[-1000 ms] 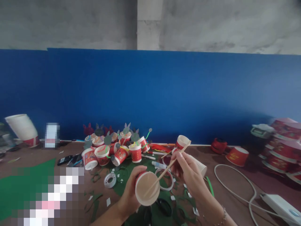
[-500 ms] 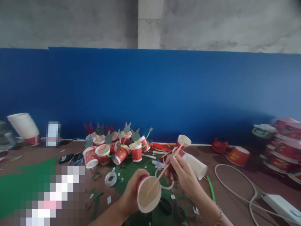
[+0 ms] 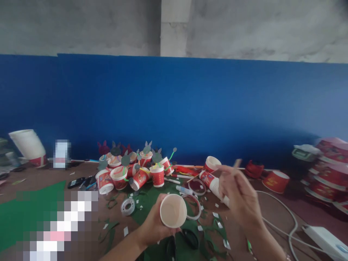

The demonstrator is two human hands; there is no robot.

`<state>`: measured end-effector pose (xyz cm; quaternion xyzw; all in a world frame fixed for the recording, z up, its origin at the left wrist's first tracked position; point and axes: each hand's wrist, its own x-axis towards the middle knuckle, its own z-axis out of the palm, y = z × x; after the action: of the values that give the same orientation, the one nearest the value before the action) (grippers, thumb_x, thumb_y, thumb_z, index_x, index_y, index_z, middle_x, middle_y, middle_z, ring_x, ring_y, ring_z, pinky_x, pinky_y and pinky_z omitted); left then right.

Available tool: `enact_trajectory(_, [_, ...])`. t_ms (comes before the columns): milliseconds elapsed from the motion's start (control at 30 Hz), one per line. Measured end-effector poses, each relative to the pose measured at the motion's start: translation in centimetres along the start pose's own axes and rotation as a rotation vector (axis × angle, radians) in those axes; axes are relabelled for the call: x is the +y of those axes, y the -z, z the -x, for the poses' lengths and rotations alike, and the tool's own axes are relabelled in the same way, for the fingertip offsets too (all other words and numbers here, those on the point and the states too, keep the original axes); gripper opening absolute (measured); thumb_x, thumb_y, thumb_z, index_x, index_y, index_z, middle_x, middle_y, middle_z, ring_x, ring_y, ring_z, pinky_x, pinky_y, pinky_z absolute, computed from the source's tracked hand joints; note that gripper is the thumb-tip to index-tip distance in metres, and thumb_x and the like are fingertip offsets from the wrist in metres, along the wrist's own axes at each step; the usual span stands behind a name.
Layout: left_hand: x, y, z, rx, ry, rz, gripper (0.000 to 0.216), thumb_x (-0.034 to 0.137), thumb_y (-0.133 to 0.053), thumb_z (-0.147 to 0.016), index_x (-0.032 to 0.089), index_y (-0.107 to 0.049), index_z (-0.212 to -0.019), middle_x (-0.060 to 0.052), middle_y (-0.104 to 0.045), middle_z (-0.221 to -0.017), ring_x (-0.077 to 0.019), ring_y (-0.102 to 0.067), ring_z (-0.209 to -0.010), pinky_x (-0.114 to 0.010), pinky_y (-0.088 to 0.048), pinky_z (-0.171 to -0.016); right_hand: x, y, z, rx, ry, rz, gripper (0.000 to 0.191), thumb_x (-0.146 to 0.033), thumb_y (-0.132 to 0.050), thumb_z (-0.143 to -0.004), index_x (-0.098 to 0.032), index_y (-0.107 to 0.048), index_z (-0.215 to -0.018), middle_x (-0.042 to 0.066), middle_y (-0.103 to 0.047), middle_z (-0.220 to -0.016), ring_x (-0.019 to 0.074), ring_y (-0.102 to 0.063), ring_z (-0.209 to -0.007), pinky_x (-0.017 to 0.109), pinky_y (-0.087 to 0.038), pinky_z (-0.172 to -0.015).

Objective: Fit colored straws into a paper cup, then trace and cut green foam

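Note:
My left hand [image 3: 152, 223] is wrapped round the side of a paper cup [image 3: 173, 211], whose open mouth tips toward me and shows a pale inside. Raised to the right, my right hand [image 3: 240, 197] pinches a wooden chopstick [image 3: 237, 165]. Only its upper end shows above the fingers, and the hand is blurred. Behind that hand lies a stack of paper cups [image 3: 208, 179], partly hidden. Black-handled scissors [image 3: 190, 238] rest just below the held cup. A clear tape roll [image 3: 128, 206] lies left of my left hand.
Several red cups with paper animal heads [image 3: 157, 175] crowd the back of the table. Paper scraps [image 3: 125, 231] and green offcuts are scattered about. At right are a white cable [image 3: 292, 217], a power strip [image 3: 326, 239] and stacked red containers [image 3: 330, 166]. A blue panel [image 3: 174, 108] stands behind.
The chopstick has come out of the cup, carried right and up by my right hand. My left hand has tilted the cup more upright and raised it slightly.

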<state>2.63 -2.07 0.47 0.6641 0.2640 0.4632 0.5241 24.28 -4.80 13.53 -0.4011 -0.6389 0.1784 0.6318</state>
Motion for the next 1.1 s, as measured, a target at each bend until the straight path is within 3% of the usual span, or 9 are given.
enact_trajectory(100, [0.2,0.0,0.1,-0.054,0.014,0.021,0.066,0.032,-0.078,-0.061,0.018,-0.044,-0.116,-0.009,-0.05,-0.111,-0.025,-0.051,-0.099,-0.034,-0.043,-0.082,-0.4,-0.6,0.5,-0.388,0.125,0.394,0.028,-0.029,-0.039,-0.094,-0.026,-0.063,-0.105,0.004,-0.057,-0.081,0.016,-0.054,-0.076,0.028,-0.042,-0.068])
enact_trajectory(200, [0.3,0.3,0.1,-0.082,-0.015,-0.026,0.06,0.023,-0.073,-0.066,0.019,-0.044,-0.119,-0.01,-0.051,-0.114,-0.0267,-0.05,-0.104,-0.038,-0.04,-0.089,-0.5,-1.5,0.8,-0.561,0.212,0.588,0.026,-0.025,-0.043,-0.092,-0.023,-0.068,-0.084,0.003,-0.054,-0.076,0.0161,-0.051,-0.073,0.029,-0.038,-0.065])
enact_trajectory(300, [0.5,0.4,0.2,-0.074,-0.048,-0.075,0.063,0.012,-0.068,-0.066,0.02,-0.041,-0.122,-0.009,-0.05,-0.117,-0.0263,-0.049,-0.108,-0.039,-0.038,-0.094,-0.2,-2.3,1.3,-0.576,0.258,0.685,0.023,-0.023,-0.047,-0.09,-0.021,-0.066,-0.075,0.003,-0.054,-0.073,0.017,-0.049,-0.074,0.03,-0.035,-0.067])
enact_trajectory(467, [0.3,0.4,0.2,-0.089,-0.064,-0.092,0.069,0.003,-0.064,-0.063,0.021,-0.038,-0.124,-0.008,-0.051,-0.116,-0.0252,-0.049,-0.107,-0.039,-0.039,-0.093,0.5,-3.4,2.6,-0.599,0.287,0.759,0.02,-0.023,-0.048,-0.09,-0.021,-0.063,-0.077,0.002,-0.055,-0.076,0.018,-0.047,-0.076,0.031,-0.033,-0.068])
enact_trajectory(800, [0.5,0.1,0.1,-0.039,-0.1,-0.113,0.061,0.005,-0.063,-0.066,0.02,-0.042,-0.121,-0.008,-0.055,-0.112,-0.0234,-0.052,-0.103,-0.036,-0.04,-0.092,0.0,-4.2,3.0,-0.628,0.287,0.802,0.021,-0.016,-0.046,-0.088,-0.02,-0.065,-0.078,0.004,-0.054,-0.078,0.0167,-0.047,-0.076,0.028,-0.037,-0.067])
enact_trajectory(933, [0.1,0.1,-0.1,-0.062,-0.063,0.009,0.06,0.012,-0.071,-0.064,0.018,-0.045,-0.117,-0.008,-0.057,-0.109,-0.024,-0.054,-0.1,-0.035,-0.043,-0.087,0.0,-4.5,3.1,-0.679,0.218,0.765,0.018,-0.014,-0.048,-0.085,-0.02,-0.064,-0.079,0.004,-0.055,-0.083,0.0167,-0.049,-0.077,0.028,-0.038,-0.068])
enact_trajectory(1100, [-0.4,0.1,-0.4,-0.082,-0.037,0.068,0.055,0.006,-0.069,-0.061,0.018,-0.048,-0.11,-0.004,-0.062,-0.099,-0.0201,-0.057,-0.09,-0.032,-0.044,-0.082,0.5,-5.0,3.4,-0.71,0.191,0.715,0.02,-0.012,-0.046,-0.086,-0.019,-0.063,-0.079,0.004,-0.053,-0.085,0.0165,-0.05,-0.078,0.027,-0.04,-0.069])
